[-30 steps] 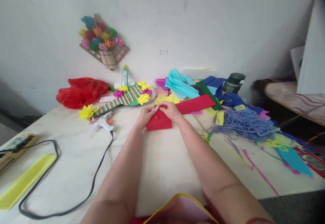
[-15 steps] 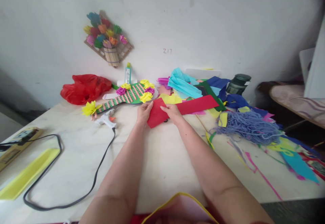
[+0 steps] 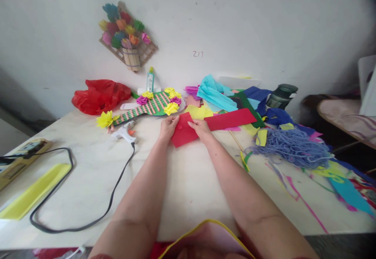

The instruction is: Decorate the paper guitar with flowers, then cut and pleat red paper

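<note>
A long strip of red paper [image 3: 232, 120] stretches between both hands and out to the right, held above the table. My left hand [image 3: 169, 128] pinches its left end. My right hand [image 3: 201, 129] grips it a little farther along, thumb on top. Between the hands the red paper shows a crease or fold. Just behind my left hand lies a green guitar-shaped craft [image 3: 152, 105] with pink strips and yellow and purple paper flowers. To the left of the hands rests a white glue gun [image 3: 124, 133] with its black cord trailing toward me.
Crumpled cyan paper [image 3: 216, 94] and other coloured sheets lie at the back right, near a dark green jar [image 3: 282, 96]. A blue yarn heap [image 3: 293, 147] sits at right. At left are a power strip [image 3: 25, 159], yellow paper [image 3: 37, 191] and a red plastic bag [image 3: 100, 98].
The red paper between my hands now shows a crease or fold. Both hands keep hold of it. The view has shifted slightly, tilting downward.
</note>
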Motion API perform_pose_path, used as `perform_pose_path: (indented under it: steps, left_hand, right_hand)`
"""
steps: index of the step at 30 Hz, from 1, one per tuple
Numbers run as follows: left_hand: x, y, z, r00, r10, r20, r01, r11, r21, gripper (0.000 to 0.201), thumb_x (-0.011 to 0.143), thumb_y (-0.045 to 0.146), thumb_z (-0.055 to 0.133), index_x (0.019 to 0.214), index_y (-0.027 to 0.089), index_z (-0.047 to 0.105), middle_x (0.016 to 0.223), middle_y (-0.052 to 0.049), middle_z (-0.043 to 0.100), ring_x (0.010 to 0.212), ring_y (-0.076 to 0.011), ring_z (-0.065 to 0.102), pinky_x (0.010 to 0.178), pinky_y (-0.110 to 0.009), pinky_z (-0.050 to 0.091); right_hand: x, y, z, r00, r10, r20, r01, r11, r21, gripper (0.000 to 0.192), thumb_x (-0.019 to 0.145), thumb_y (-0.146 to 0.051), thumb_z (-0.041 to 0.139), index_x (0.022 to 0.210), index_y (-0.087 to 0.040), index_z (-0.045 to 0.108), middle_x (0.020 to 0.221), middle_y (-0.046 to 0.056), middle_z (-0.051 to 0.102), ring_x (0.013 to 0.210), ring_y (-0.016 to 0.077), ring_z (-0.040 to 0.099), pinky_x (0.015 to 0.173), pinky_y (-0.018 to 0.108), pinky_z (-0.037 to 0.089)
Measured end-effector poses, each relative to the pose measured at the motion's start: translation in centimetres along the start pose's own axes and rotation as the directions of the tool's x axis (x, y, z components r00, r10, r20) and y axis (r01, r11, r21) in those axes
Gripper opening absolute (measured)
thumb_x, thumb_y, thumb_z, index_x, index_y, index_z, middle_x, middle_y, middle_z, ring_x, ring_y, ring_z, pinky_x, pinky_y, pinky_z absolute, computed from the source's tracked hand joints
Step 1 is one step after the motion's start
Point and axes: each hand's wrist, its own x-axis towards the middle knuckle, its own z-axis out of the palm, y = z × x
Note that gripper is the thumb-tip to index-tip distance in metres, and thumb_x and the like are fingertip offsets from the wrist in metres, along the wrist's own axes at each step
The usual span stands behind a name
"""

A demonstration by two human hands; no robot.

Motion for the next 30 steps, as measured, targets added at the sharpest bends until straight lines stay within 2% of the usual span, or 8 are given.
perform_pose_path:
  steps: [6,10,15,23,30]
  left_hand:
    - [-0.2,0.0,0.0,0.999,0.001,0.051,0.001,1.0,-0.027,0.038,0.065,0.053,0.063,0.067,0.015,0.056,0.059,0.0,0.059,0.05,-0.0106,0.051,0.047,-0.021,0.038]
    - [-0.2,-0.1,-0.2,0.998,0.01,0.059,-0.009,1.0,-0.018,0.034,0.067,0.048,0.062,0.064,0.015,0.056,0.056,0.001,0.056,0.05,-0.0096,0.048,0.047,-0.02,0.035]
    - [-0.1,-0.1,-0.2,0.999,-0.026,0.041,0.027,0.999,-0.026,0.029,0.066,0.043,0.062,0.062,0.015,0.054,0.054,0.002,0.053,0.049,-0.0087,0.045,0.046,-0.02,0.033]
    - [0.0,-0.2,-0.1,0.997,-0.072,0.038,0.075,0.994,-0.081,0.027,0.064,0.042,0.062,0.063,0.016,0.054,0.053,0.003,0.053,0.047,-0.0088,0.046,0.046,-0.02,0.034]
    - [-0.1,-0.4,-0.1,0.992,-0.119,0.05,0.124,0.986,-0.108,0.026,0.063,0.041,0.062,0.066,0.016,0.054,0.053,0.002,0.055,0.048,-0.01,0.049,0.046,-0.021,0.036]
  right_hand:
    - [0.4,0.2,0.0,0.998,0.002,-0.061,0.003,0.996,0.094,0.031,0.058,-0.035,0.071,0.085,-0.018,0.07,0.09,0.003,0.071,0.093,0.0212,0.062,0.087,0.038,0.046]
    - [0.3,0.0,-0.1,0.999,-0.005,-0.031,0.01,0.988,0.154,0.033,0.057,-0.033,0.071,0.086,-0.018,0.071,0.098,0.005,0.07,0.099,0.0219,0.061,0.09,0.039,0.045]
    - [-0.1,-0.4,-0.2,0.999,-0.021,0.037,0.015,0.985,0.17,0.028,0.06,-0.028,0.067,0.087,-0.02,0.072,0.099,0.004,0.07,0.099,0.0203,0.061,0.09,0.037,0.045]
    - [-0.7,-1.3,-0.4,0.988,-0.111,0.104,0.115,0.993,-0.038,0.027,0.065,-0.015,0.053,0.082,-0.023,0.073,0.089,0.0,0.072,0.093,0.0164,0.062,0.088,0.032,0.043]
    - [-0.8,-1.5,-0.4,0.982,-0.14,0.124,0.162,0.967,-0.194,0.028,0.066,-0.015,0.05,0.079,-0.023,0.074,0.077,-0.002,0.072,0.079,0.0153,0.062,0.079,0.029,0.045]
